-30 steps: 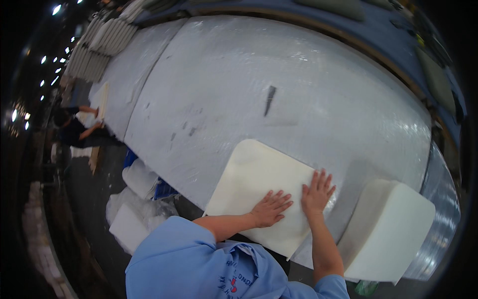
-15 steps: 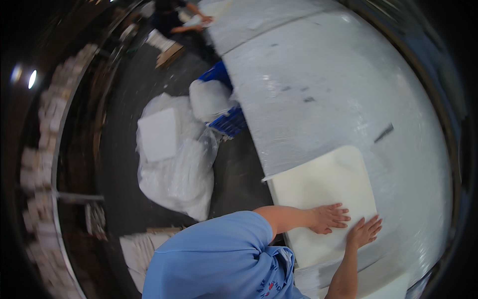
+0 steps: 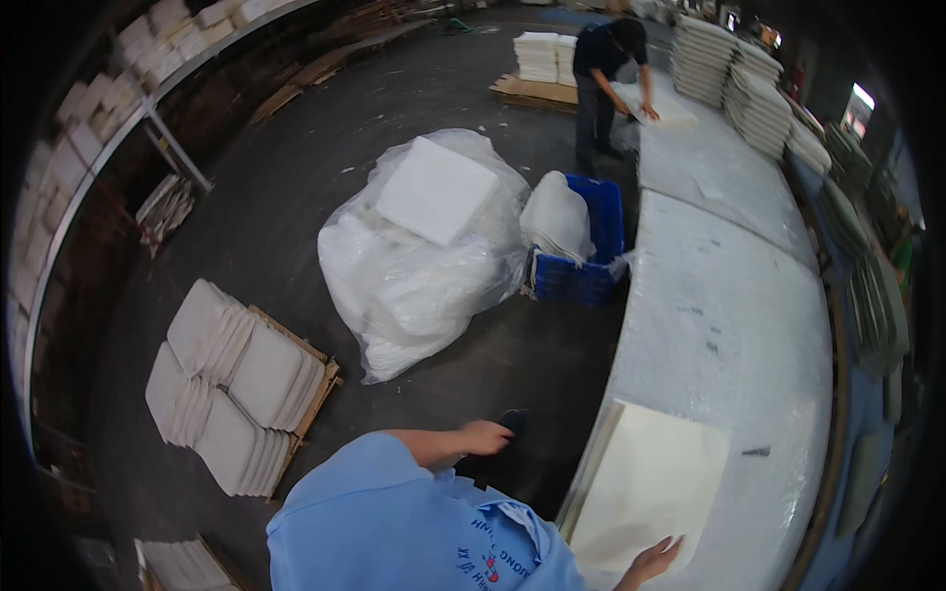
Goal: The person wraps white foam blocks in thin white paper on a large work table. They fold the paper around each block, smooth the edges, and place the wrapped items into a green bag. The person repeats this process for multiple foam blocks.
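Observation:
A cream-coloured foam-like pad [image 3: 655, 473] with rounded corners lies on the plastic-covered table [image 3: 734, 335], along its left edge. My right hand [image 3: 658, 559] is at the pad's near right corner, with its fingers stretched out and apart. Off the table to the left, my left hand [image 3: 485, 436] hangs above the dark floor beside my body. Its fingers look loosely curled, with nothing visible in them.
A large clear plastic bag [image 3: 424, 276] of white pads lies on the floor, beside a blue crate [image 3: 581, 281]. Pallets with stacked pads [image 3: 261, 379] stand at left. Another person [image 3: 606, 74] handles a pad at the table's far end, near tall pad stacks [image 3: 702, 59].
My left hand has lifted off the pad and swung left, off the table. My right hand stays by the pad's near corner. The view has turned left.

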Tool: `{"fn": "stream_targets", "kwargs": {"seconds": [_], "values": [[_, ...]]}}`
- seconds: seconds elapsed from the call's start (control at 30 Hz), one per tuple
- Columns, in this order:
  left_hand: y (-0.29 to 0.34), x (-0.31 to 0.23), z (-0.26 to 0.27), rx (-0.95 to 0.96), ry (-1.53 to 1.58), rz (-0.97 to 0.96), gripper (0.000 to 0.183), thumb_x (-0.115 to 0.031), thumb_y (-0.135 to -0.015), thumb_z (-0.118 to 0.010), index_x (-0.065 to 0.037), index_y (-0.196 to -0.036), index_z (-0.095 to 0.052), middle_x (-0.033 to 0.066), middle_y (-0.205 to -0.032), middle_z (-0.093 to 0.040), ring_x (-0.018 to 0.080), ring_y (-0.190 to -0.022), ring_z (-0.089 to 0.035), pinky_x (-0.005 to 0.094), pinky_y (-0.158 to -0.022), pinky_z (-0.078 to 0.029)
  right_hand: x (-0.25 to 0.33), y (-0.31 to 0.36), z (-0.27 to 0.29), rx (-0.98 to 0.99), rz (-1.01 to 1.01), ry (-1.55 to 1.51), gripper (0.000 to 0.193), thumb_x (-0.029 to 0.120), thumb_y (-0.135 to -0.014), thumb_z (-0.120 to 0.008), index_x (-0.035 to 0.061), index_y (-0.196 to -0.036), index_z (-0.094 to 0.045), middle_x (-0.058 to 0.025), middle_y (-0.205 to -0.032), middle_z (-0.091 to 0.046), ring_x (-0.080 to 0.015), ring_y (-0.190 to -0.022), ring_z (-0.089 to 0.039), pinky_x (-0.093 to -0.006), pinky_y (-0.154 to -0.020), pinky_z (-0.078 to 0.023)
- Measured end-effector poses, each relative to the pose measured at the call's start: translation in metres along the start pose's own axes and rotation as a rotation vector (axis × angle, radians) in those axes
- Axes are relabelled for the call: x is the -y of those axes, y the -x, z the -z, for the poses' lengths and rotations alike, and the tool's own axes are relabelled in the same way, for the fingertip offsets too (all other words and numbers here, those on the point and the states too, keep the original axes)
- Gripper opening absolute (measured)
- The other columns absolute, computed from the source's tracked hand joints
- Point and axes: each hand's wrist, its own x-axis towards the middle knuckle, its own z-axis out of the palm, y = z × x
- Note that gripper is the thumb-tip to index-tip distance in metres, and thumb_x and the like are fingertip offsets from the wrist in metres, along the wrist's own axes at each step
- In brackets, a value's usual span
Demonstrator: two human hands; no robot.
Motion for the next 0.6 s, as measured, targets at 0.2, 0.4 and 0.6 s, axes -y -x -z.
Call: {"fn": "stream_targets", "kwargs": {"seconds": [0.2,0.4,0.6], "values": [[0.1,0.126,0.063,-0.704,0.63,0.74,0.036,-0.028,-0.091,-0.052,-0.012,-0.109,-0.078,0.0174,-0.111,-0.076,0.0406,-0.106,-0.071,0.0497,-0.092,-0.055,0.129,0.095,-0.051,0.339,0.208,-0.452,0.026,0.006,-0.105,-0.051,0.0011,-0.125,-0.068,-0.0062,-0.074,-0.062,-0.0162,-0.07,-0.062,-0.0323,-0.067,-0.053],[0.145,0.21,0.082,-0.366,0.884,0.546,0.025,-0.027,-0.092,-0.063,-0.006,-0.098,-0.075,0.012,-0.08,-0.072,0.0245,-0.06,-0.068,0.0429,-0.052,-0.055,0.285,0.092,-0.122,0.87,0.283,-0.186,0.038,0.026,-0.104,-0.057,0.0109,-0.138,-0.063,-0.019,-0.115,-0.074,-0.0304,-0.108,-0.072,-0.0451,-0.089,-0.055],[0.143,0.281,0.145,-0.432,0.949,0.73,0.032,-0.029,-0.099,-0.061,-0.01,-0.121,-0.074,0.0064,-0.098,-0.073,0.0209,-0.079,-0.072,0.0336,-0.058,-0.054,0.47,0.07,-0.22,0.581,0.585,-0.473,0.018,0.011,-0.1,-0.061,0.0036,-0.11,-0.074,-0.0103,-0.073,-0.067,-0.0216,-0.065,-0.067,-0.0334,-0.064,-0.052]]}}
